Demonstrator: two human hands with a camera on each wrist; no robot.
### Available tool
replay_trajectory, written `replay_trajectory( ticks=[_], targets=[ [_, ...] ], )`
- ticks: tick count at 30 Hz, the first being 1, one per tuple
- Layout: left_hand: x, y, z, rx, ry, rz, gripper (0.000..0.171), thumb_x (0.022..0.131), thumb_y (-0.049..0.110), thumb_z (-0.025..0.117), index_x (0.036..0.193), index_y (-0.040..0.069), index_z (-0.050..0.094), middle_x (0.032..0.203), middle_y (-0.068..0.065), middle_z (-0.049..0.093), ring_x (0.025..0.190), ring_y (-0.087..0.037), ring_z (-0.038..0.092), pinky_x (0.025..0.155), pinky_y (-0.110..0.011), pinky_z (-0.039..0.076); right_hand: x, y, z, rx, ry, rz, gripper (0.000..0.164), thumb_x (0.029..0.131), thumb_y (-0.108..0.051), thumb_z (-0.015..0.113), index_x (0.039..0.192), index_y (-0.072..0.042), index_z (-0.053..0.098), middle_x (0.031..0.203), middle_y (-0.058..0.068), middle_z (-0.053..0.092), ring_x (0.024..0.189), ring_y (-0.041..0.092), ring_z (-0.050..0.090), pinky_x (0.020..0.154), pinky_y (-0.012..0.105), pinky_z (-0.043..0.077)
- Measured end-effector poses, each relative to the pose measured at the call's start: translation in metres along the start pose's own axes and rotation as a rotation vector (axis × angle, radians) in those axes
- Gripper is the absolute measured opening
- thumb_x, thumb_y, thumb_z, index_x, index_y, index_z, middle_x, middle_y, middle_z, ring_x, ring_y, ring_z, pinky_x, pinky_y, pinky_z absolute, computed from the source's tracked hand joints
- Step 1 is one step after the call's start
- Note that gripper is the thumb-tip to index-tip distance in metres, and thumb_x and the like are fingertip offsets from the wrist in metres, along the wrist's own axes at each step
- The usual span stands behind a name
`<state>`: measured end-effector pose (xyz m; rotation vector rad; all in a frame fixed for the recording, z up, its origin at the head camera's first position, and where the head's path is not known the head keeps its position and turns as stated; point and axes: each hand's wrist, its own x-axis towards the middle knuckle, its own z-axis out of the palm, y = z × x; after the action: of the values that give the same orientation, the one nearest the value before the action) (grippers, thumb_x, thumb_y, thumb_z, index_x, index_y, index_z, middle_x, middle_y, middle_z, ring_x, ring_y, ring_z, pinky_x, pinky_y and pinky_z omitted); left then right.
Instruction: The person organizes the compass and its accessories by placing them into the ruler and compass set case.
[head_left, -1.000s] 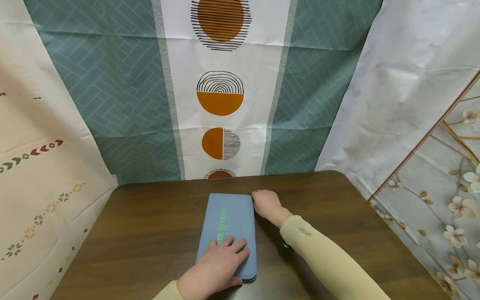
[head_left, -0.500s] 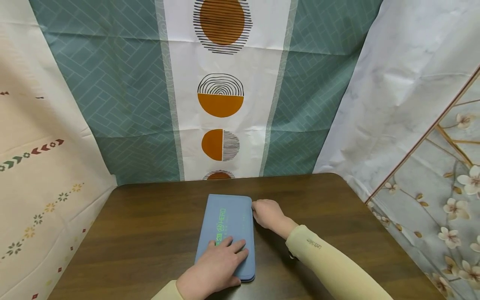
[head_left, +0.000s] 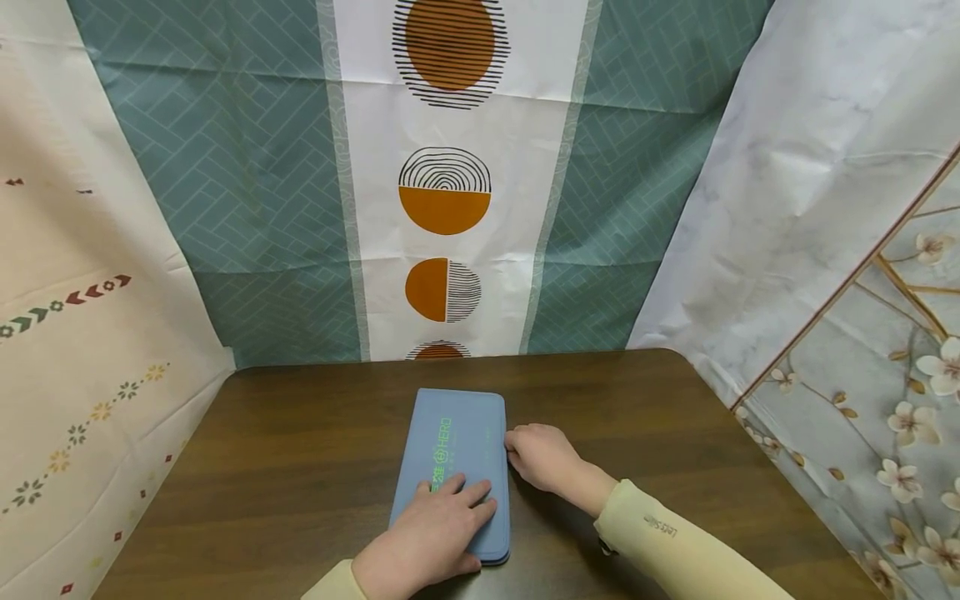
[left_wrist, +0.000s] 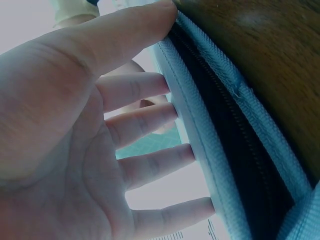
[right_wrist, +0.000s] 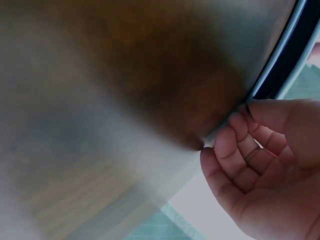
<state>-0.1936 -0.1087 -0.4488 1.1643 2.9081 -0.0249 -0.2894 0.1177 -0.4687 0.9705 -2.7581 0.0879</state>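
Observation:
A flat blue zip case (head_left: 472,442) with green "HERO" lettering lies lengthwise on the brown table. My left hand (head_left: 431,533) rests on its near end, fingers spread and fairly straight. In the left wrist view those fingertips touch the top edge, while the thumb is near the dark zipper (left_wrist: 225,100) running along the case's side between blue fabric bands. At the case's right side, my right hand (head_left: 546,458) is curled, thumb and index finger pinching at the zipper; the zipper pull is mostly hidden between them. In the right wrist view the dark zipper strip (right_wrist: 287,60) leads up from that pinch.
The brown table (head_left: 300,450) extends on both sides of the case. A green and white patterned cloth (head_left: 270,208) hangs behind its far edge. A cream cloth (head_left: 90,333) hangs on the left and a white floral cloth (head_left: 825,250) on the right.
My right hand has slid along the case's right edge toward me, away from the far corner. The left hand and case have stayed nearly in place.

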Motion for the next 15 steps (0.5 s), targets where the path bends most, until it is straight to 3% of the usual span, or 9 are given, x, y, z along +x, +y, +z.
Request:
replay_trajectory(
  ticks=[7, 15],
  targets=[
    [0.0, -0.001, -0.002, -0.02, -0.023, -0.003, 0.071, 0.089, 0.054, 0.091, 0.15, 0.026, 0.068, 0.16, 0.005, 0.057, 0.141, -0.031, 0.057, 0.089, -0.065, 0.056, -0.012, -0.006, -0.002, 0.018, -0.013, -0.046, 0.028, 0.097, -0.009, 0.083, 0.08, -0.016, 0.062, 0.073, -0.001, 0.06, 0.065, 0.014, 0.054, 0.061, 0.032, 0.045],
    [0.0, 0.0, 0.0, -0.021, -0.013, 0.0, 0.072, 0.088, 0.054, 0.091, 0.15, 0.026, 0.069, 0.159, 0.005, 0.058, 0.14, -0.031, 0.058, 0.088, -0.064, 0.055, -0.021, -0.011, -0.004, 0.053, -0.037, -0.055, 0.028, 0.098, -0.009, 0.081, 0.08, -0.017, 0.061, 0.075, -0.005, 0.059, 0.065, 0.009, 0.047, 0.062, 0.031, 0.044]
  ],
)
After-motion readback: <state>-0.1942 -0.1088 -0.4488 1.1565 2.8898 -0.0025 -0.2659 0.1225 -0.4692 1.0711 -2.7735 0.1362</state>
